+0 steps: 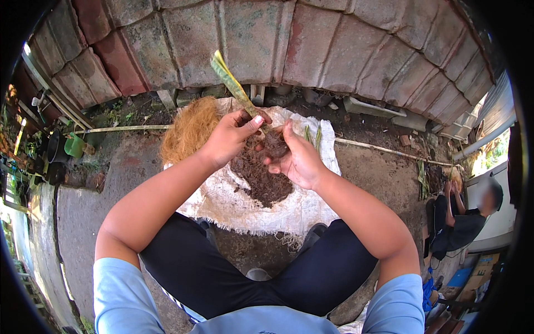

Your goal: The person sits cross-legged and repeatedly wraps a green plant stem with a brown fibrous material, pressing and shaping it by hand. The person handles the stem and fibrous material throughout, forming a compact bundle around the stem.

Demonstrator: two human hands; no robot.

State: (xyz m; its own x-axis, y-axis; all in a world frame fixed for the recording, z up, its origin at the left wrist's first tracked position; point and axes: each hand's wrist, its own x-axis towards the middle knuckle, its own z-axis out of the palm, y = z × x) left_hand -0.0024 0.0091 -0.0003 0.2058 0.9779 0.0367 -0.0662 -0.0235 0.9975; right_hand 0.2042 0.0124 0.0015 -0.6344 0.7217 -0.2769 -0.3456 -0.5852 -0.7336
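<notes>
My left hand (228,138) pinches the lower part of a snake plant leaf (236,89), green with yellow edges, which tilts up and to the left. Around a brown clump of soil (274,143) at the leaf's base, my right hand (299,158) curls its fingers. Whether roots are inside the clump cannot be made out. Below both hands, a heap of dark soil (272,189) lies on a white woven sack (311,209). Tan coconut fibre (192,128) is piled at the heap's upper left. More narrow green leaves (318,137) rest on the sack beyond my right hand.
Sloping roof tiles (250,44) span the far side. A thin pole (384,149) lies across the ground behind the sack. At the right sits another person (461,217), hands raised around something pale. A green container (73,146) stands at the left.
</notes>
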